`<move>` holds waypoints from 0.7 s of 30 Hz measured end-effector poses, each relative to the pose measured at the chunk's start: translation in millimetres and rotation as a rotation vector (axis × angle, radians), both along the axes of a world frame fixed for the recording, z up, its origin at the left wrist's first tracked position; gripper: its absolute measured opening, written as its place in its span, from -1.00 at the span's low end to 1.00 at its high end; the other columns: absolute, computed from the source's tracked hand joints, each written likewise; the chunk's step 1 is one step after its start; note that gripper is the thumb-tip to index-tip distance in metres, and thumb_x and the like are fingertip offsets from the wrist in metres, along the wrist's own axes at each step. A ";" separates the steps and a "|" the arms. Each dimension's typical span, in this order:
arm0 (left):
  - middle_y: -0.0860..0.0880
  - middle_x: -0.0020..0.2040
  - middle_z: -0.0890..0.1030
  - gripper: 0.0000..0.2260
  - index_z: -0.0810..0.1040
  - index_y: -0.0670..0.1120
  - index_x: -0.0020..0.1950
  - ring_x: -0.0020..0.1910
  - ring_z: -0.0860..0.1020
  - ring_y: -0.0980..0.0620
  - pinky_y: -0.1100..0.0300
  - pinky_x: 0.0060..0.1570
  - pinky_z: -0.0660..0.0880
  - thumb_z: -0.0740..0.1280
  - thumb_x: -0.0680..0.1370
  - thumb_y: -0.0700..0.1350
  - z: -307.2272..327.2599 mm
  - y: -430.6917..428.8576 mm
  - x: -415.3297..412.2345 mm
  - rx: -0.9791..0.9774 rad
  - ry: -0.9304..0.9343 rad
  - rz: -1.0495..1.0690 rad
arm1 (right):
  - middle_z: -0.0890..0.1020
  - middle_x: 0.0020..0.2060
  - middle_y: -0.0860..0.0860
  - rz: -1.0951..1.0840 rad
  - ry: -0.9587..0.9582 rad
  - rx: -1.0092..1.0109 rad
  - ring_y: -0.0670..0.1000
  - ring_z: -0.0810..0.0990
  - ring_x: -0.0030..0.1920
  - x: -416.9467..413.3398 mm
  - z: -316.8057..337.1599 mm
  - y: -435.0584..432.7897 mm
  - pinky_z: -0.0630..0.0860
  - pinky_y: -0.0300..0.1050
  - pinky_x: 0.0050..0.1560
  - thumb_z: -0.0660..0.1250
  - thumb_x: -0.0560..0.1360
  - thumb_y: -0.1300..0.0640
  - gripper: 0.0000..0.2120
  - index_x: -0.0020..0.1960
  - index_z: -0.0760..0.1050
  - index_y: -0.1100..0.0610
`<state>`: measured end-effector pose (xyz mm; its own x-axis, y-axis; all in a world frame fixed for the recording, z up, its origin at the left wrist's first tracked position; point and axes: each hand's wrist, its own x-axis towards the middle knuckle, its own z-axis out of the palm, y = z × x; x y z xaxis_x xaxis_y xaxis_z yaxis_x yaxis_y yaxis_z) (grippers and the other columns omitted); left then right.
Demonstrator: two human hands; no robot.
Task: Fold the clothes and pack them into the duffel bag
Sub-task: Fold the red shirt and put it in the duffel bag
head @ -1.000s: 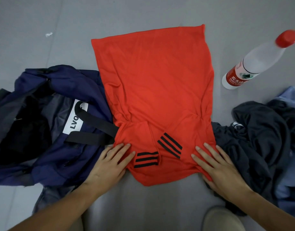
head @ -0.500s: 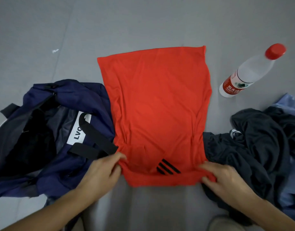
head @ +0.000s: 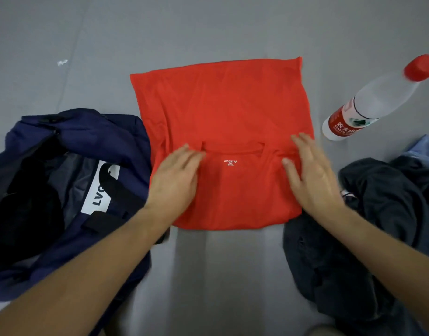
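A red T-shirt (head: 223,112) lies on the grey floor, its near part folded up over the far part, with the neckline and a small white size print facing up. My left hand (head: 174,175) rests flat on the fold's left side, fingers spread. My right hand (head: 308,170) lies flat on the right side, fingers apart. Neither hand grips the cloth. The navy duffel bag (head: 70,146) sits open at the left, touching the shirt's left edge, with a white label and black straps.
A clear plastic bottle (head: 375,103) with a red cap and red label stands at the right, close to the shirt's corner. A pile of dark clothes (head: 378,214) and a light blue garment (head: 424,146) lie at the right. A small white scrap (head: 62,62) lies far left.
Both hands pinched the shirt's near edge, carried it away from me and laid it over the middle. The striped sleeves are now hidden and the hands lie flat on the fold.
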<state>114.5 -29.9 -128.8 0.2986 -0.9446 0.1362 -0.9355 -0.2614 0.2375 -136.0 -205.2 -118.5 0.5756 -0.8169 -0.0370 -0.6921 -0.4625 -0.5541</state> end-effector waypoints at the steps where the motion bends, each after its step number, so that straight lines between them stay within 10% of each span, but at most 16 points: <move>1: -0.12 0.34 0.57 -0.58 0.52 -0.11 0.41 0.41 0.46 -0.16 0.01 0.44 0.31 0.15 0.57 -0.23 -11.6 5.2 -11.8 0.048 -0.003 -0.068 | 0.22 0.58 0.09 0.073 0.000 0.003 0.08 0.15 0.58 -7.7 -2.8 21.7 0.16 0.10 0.56 0.14 0.66 -0.07 -0.46 0.57 0.22 0.13; 6: -0.13 0.65 0.03 -0.41 0.00 0.03 0.66 0.62 0.03 -0.13 -0.12 0.57 0.04 0.01 0.66 0.18 -50.3 46.4 -22.6 0.350 0.002 0.100 | -0.17 0.63 -0.04 0.291 0.350 -0.041 0.03 -0.18 0.62 -56.6 -43.4 66.1 -0.03 0.33 0.54 -0.14 0.57 -0.43 -0.24 0.64 -0.19 -0.08; 14: -0.09 0.66 0.02 -0.39 0.04 0.01 0.65 0.63 -0.01 -0.09 -0.17 0.56 0.04 0.01 0.66 0.25 -45.6 73.4 -42.6 0.372 0.003 0.043 | 0.05 0.63 0.02 0.268 0.628 -0.086 0.11 -0.04 0.62 -96.2 -42.8 38.9 0.02 0.45 0.48 -0.15 0.52 -0.52 -0.17 0.64 -0.11 -0.09; 21: -0.11 0.64 0.08 -0.46 0.08 -0.01 0.65 0.62 0.07 -0.11 -0.10 0.57 0.03 0.00 0.69 0.13 -41.2 71.6 -40.9 0.370 -0.020 0.049 | -0.02 0.63 0.05 0.580 0.441 -0.194 0.10 -0.06 0.62 -62.9 -37.3 42.3 0.06 0.33 0.53 0.11 0.52 -0.40 -0.14 0.65 -0.04 0.01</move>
<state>73.5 41.7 -170.0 0.3451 -0.9157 -0.2058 -0.9234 -0.3705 0.1001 -199.0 -162.9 -155.8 0.8803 -0.4030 -0.2503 -0.4471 -0.8812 -0.1537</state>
